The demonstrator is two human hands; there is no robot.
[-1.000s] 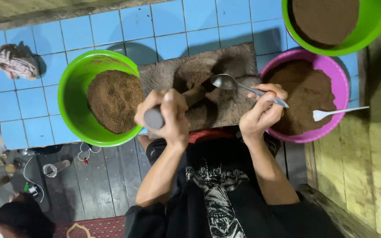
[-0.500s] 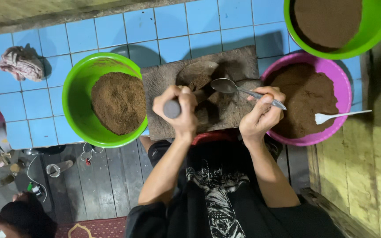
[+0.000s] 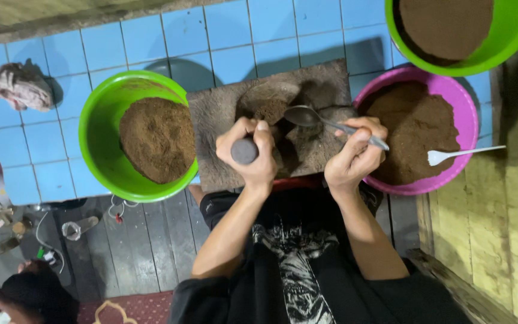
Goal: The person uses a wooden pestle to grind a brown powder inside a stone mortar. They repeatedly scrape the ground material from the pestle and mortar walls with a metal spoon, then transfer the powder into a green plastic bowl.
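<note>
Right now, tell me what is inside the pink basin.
The pink basin holds a mound of brown powder, and a white plastic spoon rests across its rim. The right hand overlaps its near edge; whatever lies beneath the powder is covered.

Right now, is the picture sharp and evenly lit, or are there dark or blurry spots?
Head view: mostly sharp; both hands, left and right, crisp. Bowls cast soft shadows on the blue tiles; the slab looks dim, the lower left corner darkest. No strong glare.

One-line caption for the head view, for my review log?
Left hand grips a pestle on a stone slab; right hand holds a metal spoon between bowls of brown powder.
</note>
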